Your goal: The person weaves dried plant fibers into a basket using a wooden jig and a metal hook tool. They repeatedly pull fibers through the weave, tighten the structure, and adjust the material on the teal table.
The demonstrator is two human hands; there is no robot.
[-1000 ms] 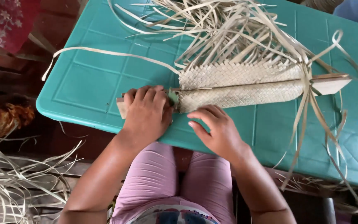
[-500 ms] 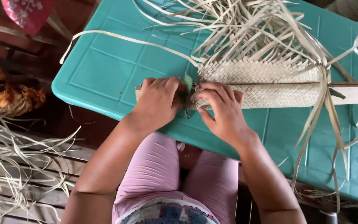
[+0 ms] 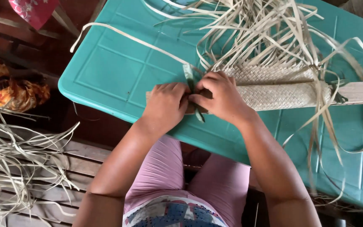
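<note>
A long woven mat strip (image 3: 282,86) of pale palm leaf lies across the teal plastic table (image 3: 118,71), wrapped around a flat wooden board (image 3: 360,92). Many loose leaf strands (image 3: 265,29) fan out from its far edge. My left hand (image 3: 164,107) presses on the left end of the weave near the table's front edge. My right hand (image 3: 221,98) sits right beside it, fingers pinching a green leaf strip (image 3: 188,73) at the weave's end. Both hands touch each other there.
A long single strand (image 3: 118,33) curls over the table's left part. A pile of dry leaf strips (image 3: 9,164) lies on the wooden floor at left. An orange bag (image 3: 5,86) and a red patterned cloth (image 3: 34,10) lie beyond the table's left edge.
My right hand has moved from the near edge up onto the weave's left end and closed on the green strip. My left hand stays on the end. The view has shifted.
</note>
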